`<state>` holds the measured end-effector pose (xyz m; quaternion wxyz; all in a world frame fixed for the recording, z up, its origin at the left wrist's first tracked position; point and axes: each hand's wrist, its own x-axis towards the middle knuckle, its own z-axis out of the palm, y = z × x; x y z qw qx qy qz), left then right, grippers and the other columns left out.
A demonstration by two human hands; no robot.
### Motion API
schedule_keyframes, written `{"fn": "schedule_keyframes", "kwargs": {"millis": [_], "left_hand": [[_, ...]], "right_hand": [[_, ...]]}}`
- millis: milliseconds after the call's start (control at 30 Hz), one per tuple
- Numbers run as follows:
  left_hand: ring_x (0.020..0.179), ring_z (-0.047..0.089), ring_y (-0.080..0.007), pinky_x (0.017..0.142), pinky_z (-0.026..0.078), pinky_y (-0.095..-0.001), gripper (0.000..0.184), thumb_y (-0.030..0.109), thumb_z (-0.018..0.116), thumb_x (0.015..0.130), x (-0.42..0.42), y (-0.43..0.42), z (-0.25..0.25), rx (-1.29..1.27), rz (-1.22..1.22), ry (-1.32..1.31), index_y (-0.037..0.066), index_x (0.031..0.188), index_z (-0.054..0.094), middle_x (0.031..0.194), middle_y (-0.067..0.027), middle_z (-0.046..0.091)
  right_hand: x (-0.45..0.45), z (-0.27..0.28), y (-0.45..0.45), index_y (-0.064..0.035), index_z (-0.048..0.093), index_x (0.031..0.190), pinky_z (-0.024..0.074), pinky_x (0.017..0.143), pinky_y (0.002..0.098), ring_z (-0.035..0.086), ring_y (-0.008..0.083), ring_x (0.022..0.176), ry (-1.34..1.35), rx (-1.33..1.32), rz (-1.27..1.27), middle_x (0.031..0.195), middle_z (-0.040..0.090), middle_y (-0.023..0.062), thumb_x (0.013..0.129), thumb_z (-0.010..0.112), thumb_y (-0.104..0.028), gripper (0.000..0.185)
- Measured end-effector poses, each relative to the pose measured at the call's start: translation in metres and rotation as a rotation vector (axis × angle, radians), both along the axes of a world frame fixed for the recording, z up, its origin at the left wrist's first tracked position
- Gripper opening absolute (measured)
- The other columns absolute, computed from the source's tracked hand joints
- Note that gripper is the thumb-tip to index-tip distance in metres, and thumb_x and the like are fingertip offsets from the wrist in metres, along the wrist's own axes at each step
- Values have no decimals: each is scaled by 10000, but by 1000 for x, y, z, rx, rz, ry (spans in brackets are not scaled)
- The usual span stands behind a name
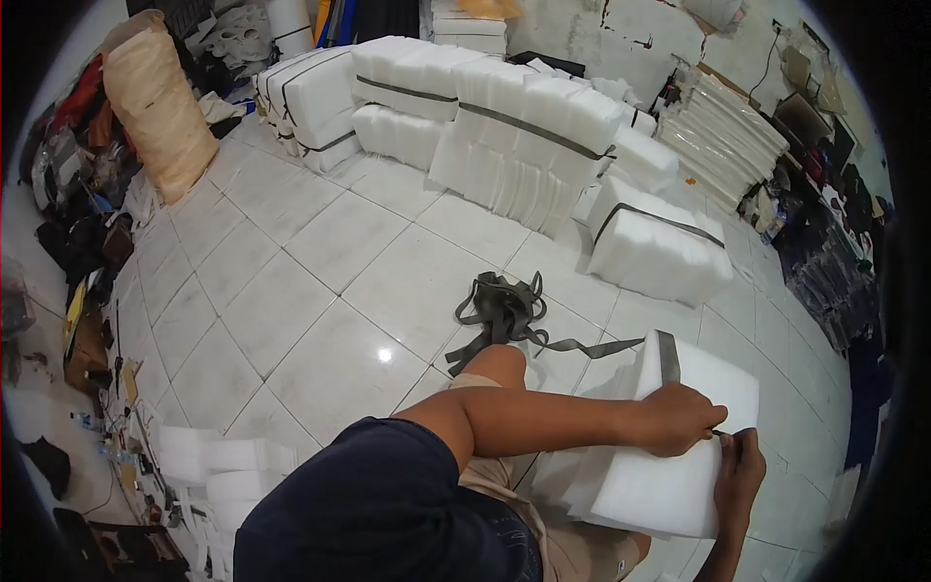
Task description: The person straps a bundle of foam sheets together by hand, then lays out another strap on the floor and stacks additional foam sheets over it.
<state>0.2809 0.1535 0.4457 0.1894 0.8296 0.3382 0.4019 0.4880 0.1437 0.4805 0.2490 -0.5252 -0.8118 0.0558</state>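
Observation:
A thick stack of white foam sheets [645, 485] stands at my right, beside my legs. A dark grey strap [668, 357] runs over its upper edge and passes under my left hand [672, 419]. My left hand is closed on the strap at the top of the stack. Close by, almost touching it, my right hand [741, 475] pinches a short dark piece of the strap at the right edge of the foam. From the stack the strap trails left to a loose tangled heap [504, 308] on the floor.
Strapped white foam bundles [533, 126] line the back of the tiled floor [320, 252], with another bundle [661, 247] nearer right. A wrapped roll [160, 107] stands at back left. White foam pieces [225, 461] lie at lower left. Stacked wrapped sheets [722, 136] lean at back right.

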Motion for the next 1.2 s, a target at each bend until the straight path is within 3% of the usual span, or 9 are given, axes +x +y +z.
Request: {"fn": "schedule_keyframes", "kwargs": {"millis": [333, 567, 633, 733, 800, 900, 967, 1100, 1200], "left_hand": [[591, 590, -368, 512, 432, -476, 201, 199, 557, 871, -46, -50, -6, 7, 51, 94, 23, 814, 479, 630, -154, 583], [712, 625, -358, 628, 475, -460, 185, 234, 570, 819, -64, -42, 11, -320, 90, 130, 51, 791, 567, 704, -148, 634], [770, 627, -372, 661, 491, -456, 176, 215, 587, 745, -63, -18, 30, -341, 106, 274, 46, 742, 635, 773, -184, 654], [735, 640, -328, 650, 497, -422, 199, 216, 611, 727, -32, 10, 41, -428, -4, 366, 25, 754, 661, 760, -178, 660], [695, 625, -252, 630, 493, -380, 224, 221, 638, 726, -7, 13, 44, -835, -159, 68, 9, 776, 689, 734, -145, 655], [656, 568, -155, 598, 450, -301, 235, 230, 662, 773, 7, -8, 46, -792, -452, -86, 12, 850, 704, 724, -63, 643], [642, 549, -135, 593, 435, -279, 241, 236, 662, 782, 3, 6, 30, -862, -540, -148, 13, 862, 704, 720, -50, 643], [613, 498, -88, 578, 402, -238, 244, 239, 654, 795, -17, 10, 29, -810, -626, -198, 14, 872, 708, 706, -28, 641], [648, 542, -117, 600, 430, -267, 269, 249, 644, 803, -13, 6, 25, -656, -479, -247, -9, 856, 698, 710, -53, 649]], "right_hand": [[9, 6, -21, 2, 378, 716, 316, 487, 288, 314, 120, 531, 23, -103, -48, 544, 430, 79, 887, 596, -50, 282], [12, 1, -41, 10, 463, 734, 354, 483, 288, 399, 153, 508, 10, -58, 15, 603, 511, 116, 862, 603, -34, 195], [1, 5, -62, -18, 435, 690, 353, 474, 375, 438, 267, 472, -232, 260, 225, 542, 449, 121, 775, 653, -36, 234], [-37, 6, -97, -47, 466, 673, 387, 495, 432, 509, 332, 534, -298, 235, 323, 569, 491, 136, 718, 675, -59, 215], [-70, 9, -108, -55, 471, 677, 398, 513, 437, 522, 323, 543, -288, 191, 330, 588, 505, 132, 724, 676, -62, 210], [-78, 16, -92, -48, 488, 716, 405, 509, 442, 533, 334, 556, -290, 319, 285, 622, 531, 140, 744, 673, -73, 189], [-63, 31, -83, -29, 528, 790, 412, 531, 424, 551, 333, 597, -176, 168, 206, 681, 565, 141, 764, 679, -85, 163], [-35, 28, -53, 3, 545, 845, 414, 513, 357, 533, 257, 553, -119, 310, 206, 663, 550, 118, 848, 600, -54, 79], [-29, -7, -24, 8, 543, 877, 427, 546, 257, 497, 117, 610, 433, 45, 51, 721, 534, 67, 920, 529, -65, 86]]}}
